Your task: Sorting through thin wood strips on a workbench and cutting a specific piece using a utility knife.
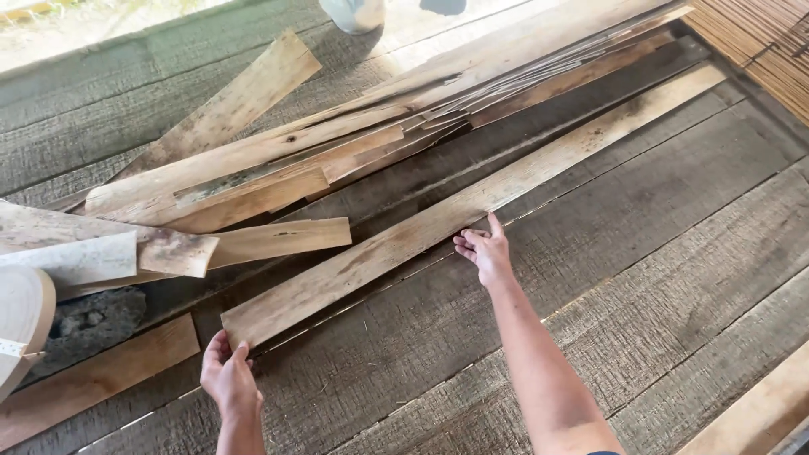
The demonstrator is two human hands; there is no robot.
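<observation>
Nearest the camera, the left hand (227,375) is set against the near, squared end of a long, pale, weathered wooden plank (472,206), fingers curled up over the end edge, not clamped round it. The right hand (484,250) is placed farther along, fingers spread flat on the plank's near long edge, thumb raised. The two hands are held well apart. The plank is laid flat on the grey, rough-sawn board floor (640,278), its long axis running diagonally from lower left, at the left hand, up to the far right. A loose heap of thin split wood strips (362,143) is seen just beyond it.
</observation>
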